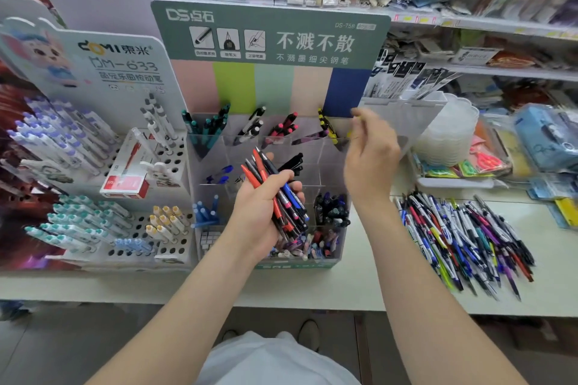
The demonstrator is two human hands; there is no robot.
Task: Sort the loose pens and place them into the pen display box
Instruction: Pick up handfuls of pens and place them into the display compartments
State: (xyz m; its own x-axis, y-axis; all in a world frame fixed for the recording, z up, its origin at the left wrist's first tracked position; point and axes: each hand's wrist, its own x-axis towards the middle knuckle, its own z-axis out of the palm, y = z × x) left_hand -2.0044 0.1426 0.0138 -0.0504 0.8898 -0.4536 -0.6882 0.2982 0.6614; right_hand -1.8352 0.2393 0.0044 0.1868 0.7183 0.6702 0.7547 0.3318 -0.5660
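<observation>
The right hand (372,147) is raised at the top right corner of the display box (336,247), fingers drawn together as if pinching something thin; a yellowish sliver shows at the fingertips, but it is too blurred to say for sure that a pen is there. Just beside it, the back-row compartment holds the yellow pens (327,126), so the sensible move is probably to drop a matching pen tip-down into that slot, letting it slide along its neighbours rather than forcing it. The left hand (259,206) is clenched around a bundle of pens (281,194), red, blue, black and pink, held over the middle of the box; keeping that grip firm and tilted upward should stop any from slipping into the wrong compartment below. The other back slots already hold teal, black-and-white and pink pens, so colours should be matched one at a time. Well apart on the worktop (359,284) to the right lies the big pile of loose pens (463,241), so much sorting seems to remain.
</observation>
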